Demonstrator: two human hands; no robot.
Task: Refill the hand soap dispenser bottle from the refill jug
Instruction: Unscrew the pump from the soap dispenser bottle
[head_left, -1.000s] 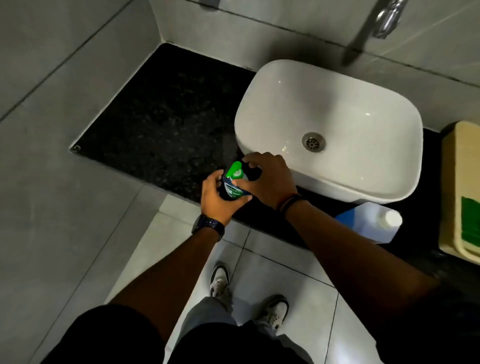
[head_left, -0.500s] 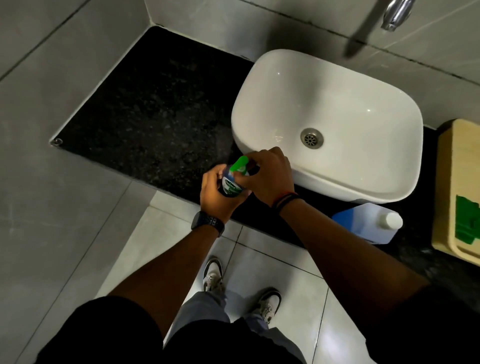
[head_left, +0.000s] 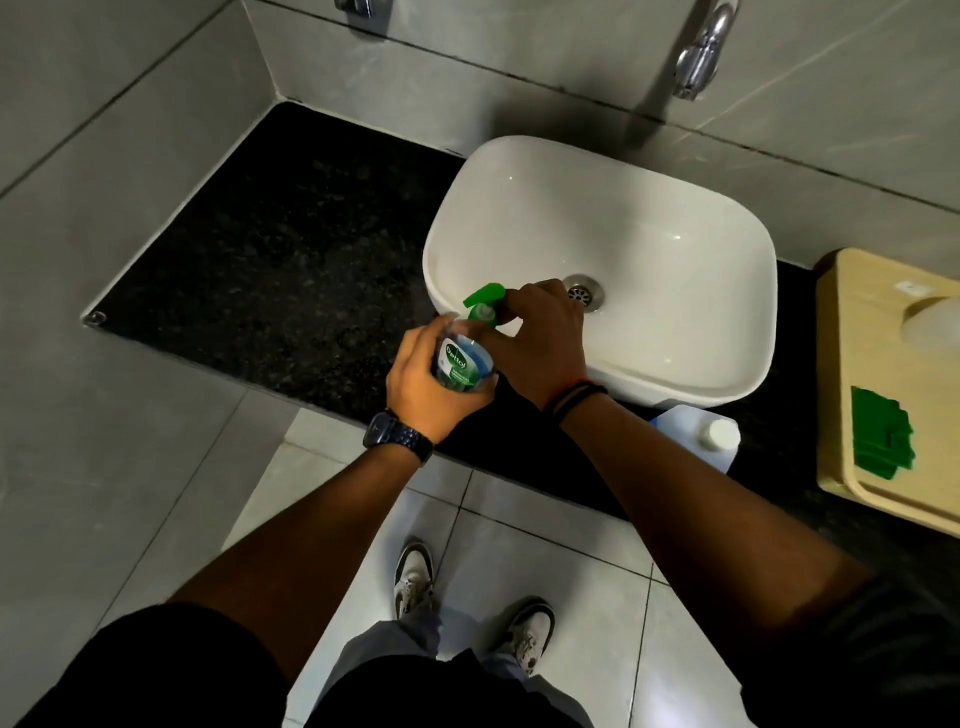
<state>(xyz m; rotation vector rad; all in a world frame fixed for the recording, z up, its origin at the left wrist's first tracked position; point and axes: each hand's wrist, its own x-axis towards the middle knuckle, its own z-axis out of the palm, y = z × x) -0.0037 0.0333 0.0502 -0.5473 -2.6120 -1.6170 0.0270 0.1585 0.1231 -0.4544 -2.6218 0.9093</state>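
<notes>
Since last frame, dispenser bottle (head_left: 462, 364) had shifted toward basin's (head_left: 441, 244) 8 o'clock rim. Fingers of left hand (head_left: 426, 389) grasped its body; those of right hand (head_left: 540, 338) pinched green pump (head_left: 483, 293). Fill level unreadable. Capped refill jug (head_left: 696, 436) sat at bottle's 4 o'clock.

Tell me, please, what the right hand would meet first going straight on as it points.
The right hand grips the green plastic pump head; straight beyond lies the white ceramic basin's left rim, though height is unclear.
</notes>
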